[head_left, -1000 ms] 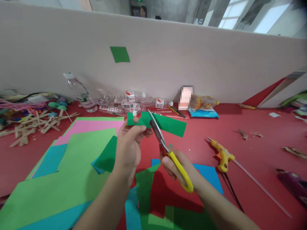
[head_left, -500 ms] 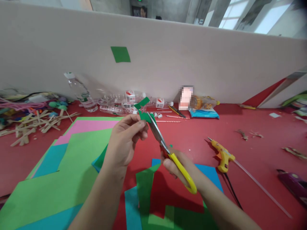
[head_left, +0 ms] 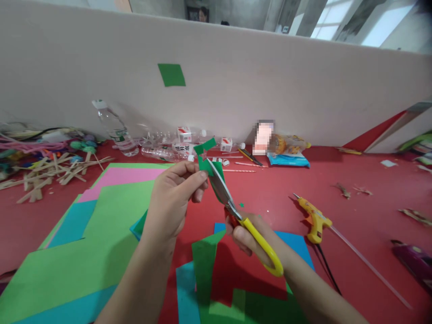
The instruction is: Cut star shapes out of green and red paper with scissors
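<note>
Between its thumb and fingers, my left hand point(head_left: 173, 193) pinches a small piece of green paper point(head_left: 205, 165) with angular cut edges. My right hand point(head_left: 246, 234) is wrapped round a pair of scissors point(head_left: 221, 184) with yellow and red handles. The blades point up and left and lie against the green paper, spread around part of it. Below my hands are loose sheets: a red sheet point(head_left: 248, 267), a dark green sheet point(head_left: 204, 256) and a blue sheet point(head_left: 293, 243). Light green paper point(head_left: 118, 216) spreads under my left forearm.
A yellow glue gun point(head_left: 314, 219) with a glue stick lies to the right, its cord trailing forward. Plastic bottles point(head_left: 165, 153) line the white partition point(head_left: 270, 76). Wooden sticks point(head_left: 54, 175) are piled at left. A purple tool point(head_left: 413, 263) sits at the right edge.
The scissor blades are spread wider than before. The green paper has turned slightly and shifted a little right with the blades. The view has moved slightly.
</note>
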`<state>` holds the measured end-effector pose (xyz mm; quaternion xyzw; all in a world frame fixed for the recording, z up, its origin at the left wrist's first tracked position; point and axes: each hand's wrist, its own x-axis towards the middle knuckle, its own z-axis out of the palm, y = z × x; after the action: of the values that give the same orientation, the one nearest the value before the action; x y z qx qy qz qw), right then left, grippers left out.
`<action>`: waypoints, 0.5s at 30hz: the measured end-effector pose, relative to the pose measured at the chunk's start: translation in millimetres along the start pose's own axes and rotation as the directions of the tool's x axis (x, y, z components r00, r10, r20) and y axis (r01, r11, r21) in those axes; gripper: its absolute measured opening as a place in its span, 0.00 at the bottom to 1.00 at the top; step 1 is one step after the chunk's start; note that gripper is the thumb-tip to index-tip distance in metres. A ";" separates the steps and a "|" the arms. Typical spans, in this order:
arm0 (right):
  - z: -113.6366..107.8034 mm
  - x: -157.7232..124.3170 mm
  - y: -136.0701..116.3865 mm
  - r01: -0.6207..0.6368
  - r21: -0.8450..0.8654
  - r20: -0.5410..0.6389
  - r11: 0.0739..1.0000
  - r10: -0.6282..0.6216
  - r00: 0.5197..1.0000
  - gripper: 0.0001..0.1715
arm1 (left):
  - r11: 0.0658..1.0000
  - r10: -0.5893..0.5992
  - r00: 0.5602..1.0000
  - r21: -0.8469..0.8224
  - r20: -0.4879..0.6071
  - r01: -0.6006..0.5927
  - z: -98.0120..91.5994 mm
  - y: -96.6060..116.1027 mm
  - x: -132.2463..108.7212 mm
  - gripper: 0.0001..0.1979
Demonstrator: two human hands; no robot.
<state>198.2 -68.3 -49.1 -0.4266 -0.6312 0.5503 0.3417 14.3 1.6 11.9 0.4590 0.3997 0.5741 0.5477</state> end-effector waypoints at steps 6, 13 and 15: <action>0.3 -1.2 -5.2 -0.003 -0.041 -0.016 0.999 0.002 1.000 0.38 | 1.000 -0.003 1.000 0.028 -0.019 0.004 0.5 -0.1 -0.6 0.08; 0.5 -0.8 -2.0 0.014 -0.013 -0.006 1.000 -0.014 1.000 0.36 | 1.000 -0.012 1.000 0.000 -0.006 0.012 0.4 -0.7 0.0 0.08; 0.2 -0.8 -1.7 0.018 -0.006 -0.008 1.000 -0.019 1.000 0.36 | 1.000 -0.014 1.000 -0.005 -0.007 0.014 -0.1 -0.9 0.4 0.08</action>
<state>198.0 -69.2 -47.4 -0.4239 -0.6355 0.5435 0.3479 14.5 2.1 11.0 0.4530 0.4034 0.5727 0.5514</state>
